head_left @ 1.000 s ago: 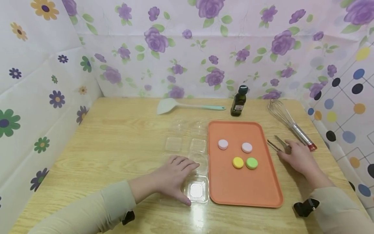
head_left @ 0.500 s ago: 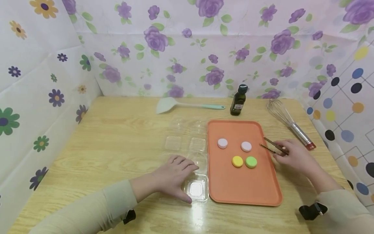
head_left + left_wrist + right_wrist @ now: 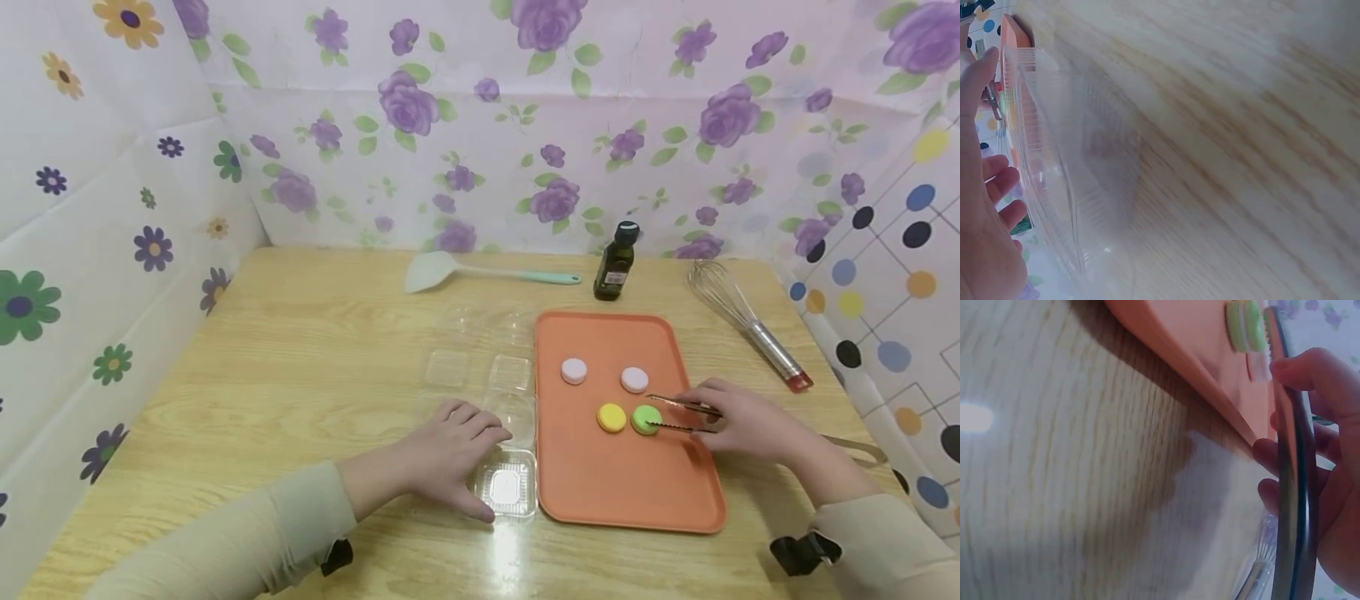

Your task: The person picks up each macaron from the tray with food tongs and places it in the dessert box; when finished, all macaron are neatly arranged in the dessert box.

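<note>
My right hand [image 3: 753,423] pinches a pair of metal tongs [image 3: 678,428] over the right rim of the orange tray [image 3: 622,487]. The tongs' toothed tips stand apart, the nearer one overlapping the green macaron [image 3: 643,415] in the head view. A yellow macaron [image 3: 611,418] lies just left of it, and two pale pink macarons, one left [image 3: 574,370] and one right [image 3: 634,379], lie farther back. My left hand [image 3: 450,458], its fingers relaxed and spread, rests beside a clear plastic box [image 3: 507,487] with several compartments, left of the tray.
Behind the tray stands a dark bottle [image 3: 615,262]. A spatula [image 3: 487,271] with a mint handle lies along the back of the wooden table [image 3: 300,358]. The whisk [image 3: 750,325] lies at the right, beyond my right hand. Patterned cloth walls [image 3: 480,167] border the table.
My right hand has lifted the tongs from the table right of the tray and moved them left, over the tray to the green macaron. My left hand has stayed in place.
</note>
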The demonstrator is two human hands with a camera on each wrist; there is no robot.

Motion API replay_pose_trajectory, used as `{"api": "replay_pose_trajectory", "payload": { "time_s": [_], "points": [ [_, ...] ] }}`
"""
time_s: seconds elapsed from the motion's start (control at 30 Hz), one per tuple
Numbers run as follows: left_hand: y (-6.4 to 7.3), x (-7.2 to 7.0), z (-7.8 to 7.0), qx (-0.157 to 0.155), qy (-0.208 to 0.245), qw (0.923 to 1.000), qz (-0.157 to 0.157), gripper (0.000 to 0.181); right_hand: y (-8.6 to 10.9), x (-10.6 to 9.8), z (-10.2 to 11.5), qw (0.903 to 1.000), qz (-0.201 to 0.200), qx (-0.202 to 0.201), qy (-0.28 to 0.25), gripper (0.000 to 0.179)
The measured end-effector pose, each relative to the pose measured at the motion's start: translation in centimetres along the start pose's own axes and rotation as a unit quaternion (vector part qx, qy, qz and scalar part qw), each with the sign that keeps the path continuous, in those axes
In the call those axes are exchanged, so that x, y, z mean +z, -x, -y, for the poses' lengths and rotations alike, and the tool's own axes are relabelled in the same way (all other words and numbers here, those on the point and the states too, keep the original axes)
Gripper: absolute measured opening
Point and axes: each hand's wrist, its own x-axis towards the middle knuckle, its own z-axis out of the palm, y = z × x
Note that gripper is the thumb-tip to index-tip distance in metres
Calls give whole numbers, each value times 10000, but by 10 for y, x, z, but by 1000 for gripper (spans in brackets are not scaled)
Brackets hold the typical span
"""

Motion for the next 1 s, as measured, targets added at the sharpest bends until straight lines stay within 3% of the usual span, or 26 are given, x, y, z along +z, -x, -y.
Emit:
{"api": "replay_pose_trajectory", "payload": {
  "time_s": [0.37, 0.57, 0.73, 1.0],
  "points": [
    [0, 1, -1, -28, 60, 10000, 74, 92, -6, 2, 0, 9994, 234, -138, 228, 46],
    [-1, 1, 0, 17, 39, 9999, -101, 90, -5, 4, 3, 9988, 180, -250, 370, 42],
    [-2, 0, 0, 46, 31, 9998, -168, 90, -5, 1, 11, 9994, 40, -237, 240, 41],
    [-2, -3, 1, 16, -84, 9999, 53, 89, -14, -5, 34, 9983, -60, -491, 314, 40]
  ]
}}
